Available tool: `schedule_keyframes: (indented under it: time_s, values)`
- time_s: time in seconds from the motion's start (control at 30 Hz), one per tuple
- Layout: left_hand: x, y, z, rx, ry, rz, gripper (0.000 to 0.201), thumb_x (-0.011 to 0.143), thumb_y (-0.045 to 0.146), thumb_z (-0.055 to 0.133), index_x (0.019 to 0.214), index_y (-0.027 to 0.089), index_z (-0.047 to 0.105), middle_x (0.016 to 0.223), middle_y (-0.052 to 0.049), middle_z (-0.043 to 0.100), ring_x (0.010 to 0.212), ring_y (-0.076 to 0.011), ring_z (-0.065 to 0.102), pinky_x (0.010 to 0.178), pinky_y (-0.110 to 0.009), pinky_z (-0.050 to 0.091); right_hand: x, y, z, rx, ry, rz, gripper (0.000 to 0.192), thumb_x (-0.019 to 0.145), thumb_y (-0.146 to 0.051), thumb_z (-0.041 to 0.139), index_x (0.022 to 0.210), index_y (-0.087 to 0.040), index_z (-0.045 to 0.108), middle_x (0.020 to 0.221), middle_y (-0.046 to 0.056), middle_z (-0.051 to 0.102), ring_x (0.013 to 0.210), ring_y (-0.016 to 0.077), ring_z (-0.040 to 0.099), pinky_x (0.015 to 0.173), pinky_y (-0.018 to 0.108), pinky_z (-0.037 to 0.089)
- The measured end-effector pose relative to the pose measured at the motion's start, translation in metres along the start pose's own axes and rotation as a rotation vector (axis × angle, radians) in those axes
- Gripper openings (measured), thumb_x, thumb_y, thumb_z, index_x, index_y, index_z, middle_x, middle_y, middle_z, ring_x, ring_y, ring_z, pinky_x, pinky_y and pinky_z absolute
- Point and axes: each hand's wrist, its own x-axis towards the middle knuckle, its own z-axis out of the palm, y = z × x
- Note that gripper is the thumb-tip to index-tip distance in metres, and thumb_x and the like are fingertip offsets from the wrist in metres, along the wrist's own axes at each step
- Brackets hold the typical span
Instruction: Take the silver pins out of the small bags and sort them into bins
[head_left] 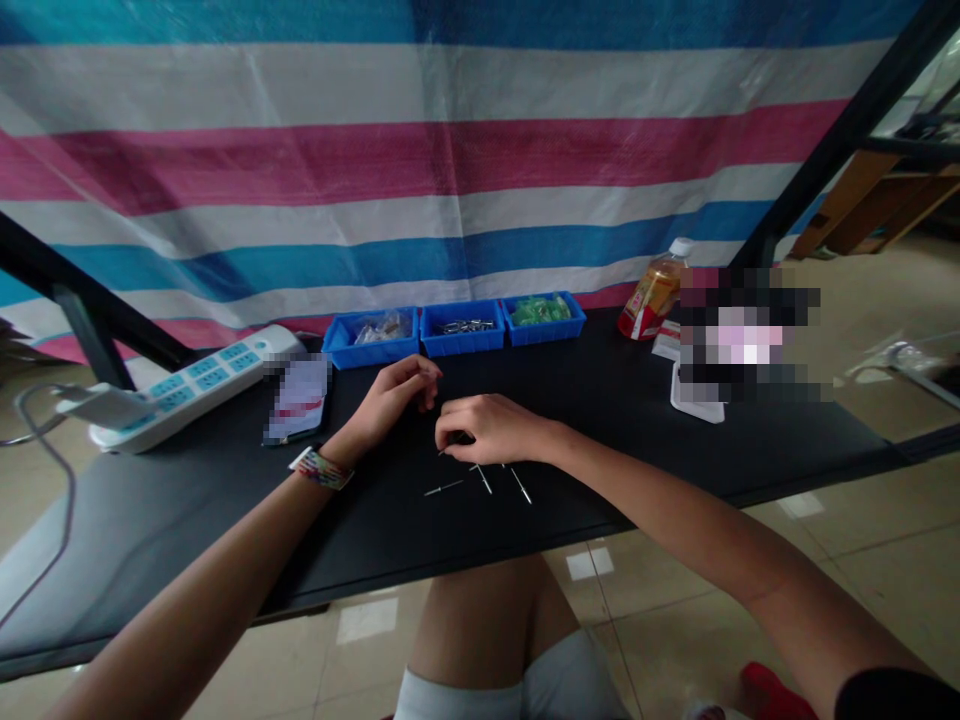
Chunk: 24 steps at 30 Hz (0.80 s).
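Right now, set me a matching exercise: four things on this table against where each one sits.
1. power strip
2. bottle
3. metal pins
4. blue bins

a. far edge, by the striped sheet
b. just near of the right hand
c. left end of the table
d. right of the bins

Pairs: 1-c, 2-d, 3-b, 4-a

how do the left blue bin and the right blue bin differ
The left blue bin holds clear, crinkled packets, while the right blue bin holds green pieces. The left blue bin sits nearer the white power strip; the right blue bin sits nearer the bottle. Both are small open blue trays in one row at the back of the black table.
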Motion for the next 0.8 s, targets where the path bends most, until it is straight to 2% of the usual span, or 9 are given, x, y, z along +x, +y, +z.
schedule_keyframes:
  time_s: [0.1, 0.27, 0.4, 0.5, 0.67, 0.8]
  values:
    - [0.0, 0.0, 0.0, 0.004, 0.002, -0.003, 0.03, 0.089, 0.045, 0.073, 0.097, 0.017, 0.068, 0.071, 0.0, 0.065, 0.06, -0.015, 0.059, 0.058, -0.027, 0.047, 0.0, 0.002, 0.0, -0.055, 0.031, 0.012, 0.022, 0.093, -0.009, 0.071, 0.109, -0.021, 0.081, 0.101, 0.003, 0.071, 0.085, 0.0156, 0.065, 0.076, 0.027, 0.044]
    - [0.001, 0.0, -0.001, 0.036, -0.014, -0.001, 0.03, 0.091, 0.046, 0.071, 0.094, 0.017, 0.068, 0.071, 0.0, 0.064, 0.061, -0.0153, 0.059, 0.06, -0.027, 0.048, 0.001, 0.006, -0.003, -0.015, 0.173, 0.012, 0.017, 0.089, -0.006, 0.068, 0.096, -0.018, 0.078, 0.097, 0.003, 0.069, 0.078, 0.0131, 0.06, 0.073, 0.026, 0.043]
    - [0.002, 0.0, -0.002, 0.036, -0.04, 0.003, 0.031, 0.091, 0.048, 0.07, 0.092, 0.017, 0.068, 0.074, -0.002, 0.066, 0.065, -0.0166, 0.062, 0.06, -0.028, 0.049, 0.005, 0.013, -0.004, 0.22, 0.408, 0.058, 0.003, 0.093, -0.015, 0.071, 0.092, -0.017, 0.073, 0.09, 0.001, 0.07, 0.072, 0.0115, 0.06, 0.068, 0.025, 0.045]
    - [0.003, -0.001, -0.003, 0.047, -0.075, -0.006, 0.037, 0.093, 0.053, 0.065, 0.091, 0.017, 0.07, 0.077, -0.003, 0.068, 0.066, -0.0175, 0.064, 0.06, -0.028, 0.049, 0.008, 0.02, -0.002, 0.414, 0.526, 0.141, 0.011, 0.093, -0.028, 0.075, 0.091, -0.018, 0.073, 0.087, 0.001, 0.073, 0.076, 0.0141, 0.066, 0.07, 0.025, 0.051]
    - [0.002, 0.0, -0.004, 0.086, -0.101, -0.055, 0.04, 0.091, 0.055, 0.069, 0.084, 0.016, 0.072, 0.074, -0.005, 0.069, 0.067, -0.0179, 0.064, 0.063, -0.028, 0.05, 0.012, 0.028, 0.002, 0.663, 0.579, 0.293, 0.023, 0.088, -0.04, 0.079, 0.093, -0.019, 0.072, 0.083, 0.001, 0.072, 0.068, 0.0144, 0.068, 0.063, 0.027, 0.056]
    - [0.0, 0.001, -0.003, 0.088, -0.082, -0.044, 0.036, 0.089, 0.052, 0.074, 0.083, 0.017, 0.07, 0.07, -0.002, 0.067, 0.065, -0.0156, 0.06, 0.063, -0.027, 0.048, 0.013, 0.029, 0.002, 0.672, 0.6, 0.321, 0.024, 0.084, -0.04, 0.082, 0.091, -0.019, 0.071, 0.081, 0.001, 0.071, 0.067, 0.014, 0.068, 0.061, 0.026, 0.057]
